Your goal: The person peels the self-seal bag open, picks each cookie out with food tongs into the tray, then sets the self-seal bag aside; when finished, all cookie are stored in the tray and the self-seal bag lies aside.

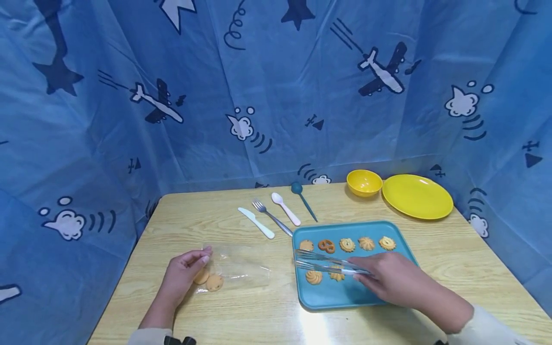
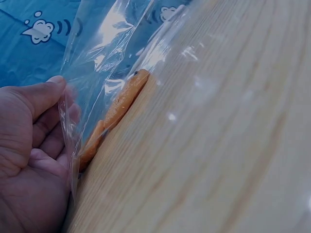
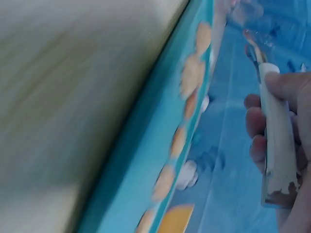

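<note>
At the left of the table, my left hand (image 1: 183,275) pinches the edge of a clear plastic bag (image 1: 243,270) between thumb and fingers. Round cookies (image 1: 214,282) lie inside the bag, near that hand; the left wrist view shows them edge-on through the film. My right hand (image 1: 390,278) grips clear tongs (image 1: 321,261) above a teal tray (image 1: 308,302), their tips pointing left. Nothing clearly shows between the tips. On the tray lie a pretzel (image 1: 326,246), a swirl cookie (image 1: 313,277) and several other cookies (image 1: 366,243). Blur softens the right wrist view.
Behind the bag and tray lie a white knife (image 1: 256,223), a fork (image 1: 272,217), a pale spoon (image 1: 286,209) and a dark teal spoon (image 1: 304,201). A yellow bowl (image 1: 364,183) and yellow plate (image 1: 417,196) stand at back right. A blue curtain (image 1: 276,96) surrounds the table.
</note>
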`<action>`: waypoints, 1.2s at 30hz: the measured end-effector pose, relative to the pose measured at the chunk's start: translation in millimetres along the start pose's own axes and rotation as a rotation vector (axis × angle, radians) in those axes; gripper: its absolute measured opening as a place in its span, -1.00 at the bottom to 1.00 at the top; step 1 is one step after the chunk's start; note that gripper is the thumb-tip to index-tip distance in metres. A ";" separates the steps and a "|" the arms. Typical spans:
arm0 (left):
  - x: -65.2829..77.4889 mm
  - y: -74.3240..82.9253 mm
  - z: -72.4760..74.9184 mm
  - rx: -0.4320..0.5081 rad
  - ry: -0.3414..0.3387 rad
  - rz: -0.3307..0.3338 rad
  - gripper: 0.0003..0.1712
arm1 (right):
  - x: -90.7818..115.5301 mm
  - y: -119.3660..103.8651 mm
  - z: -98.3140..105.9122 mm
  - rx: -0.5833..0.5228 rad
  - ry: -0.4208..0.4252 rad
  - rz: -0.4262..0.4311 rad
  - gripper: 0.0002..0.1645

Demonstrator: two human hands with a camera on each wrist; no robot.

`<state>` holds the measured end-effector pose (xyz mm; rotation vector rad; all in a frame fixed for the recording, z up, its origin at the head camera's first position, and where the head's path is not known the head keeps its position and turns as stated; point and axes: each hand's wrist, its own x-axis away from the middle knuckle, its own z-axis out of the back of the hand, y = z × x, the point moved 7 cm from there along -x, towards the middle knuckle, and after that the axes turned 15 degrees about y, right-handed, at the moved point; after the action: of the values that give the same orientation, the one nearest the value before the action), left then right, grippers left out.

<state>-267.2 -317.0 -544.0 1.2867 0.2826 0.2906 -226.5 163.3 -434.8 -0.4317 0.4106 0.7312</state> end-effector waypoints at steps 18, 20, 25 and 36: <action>-2.4 -2.5 -1.6 -0.004 -0.024 -0.048 -0.66 | -86.5 -57.7 -98.1 0.086 -0.193 0.167 -0.55; -2.3 -1.8 -2.1 0.007 -0.027 -0.060 -0.66 | -90.1 -58.0 -105.0 0.040 -0.223 0.141 -0.54; -1.9 -1.4 -1.6 0.014 -0.027 -0.065 -0.68 | -104.0 -61.3 -122.7 -0.073 -0.290 0.135 -0.54; -2.2 -1.8 0.2 -0.057 -0.022 -0.045 -0.67 | -130.2 -74.8 -143.1 -0.106 -0.308 0.215 -0.56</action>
<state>-269.1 -318.5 -545.6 1.2254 0.2824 0.2441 -290.6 -30.5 -472.2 -0.3702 0.1287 1.0151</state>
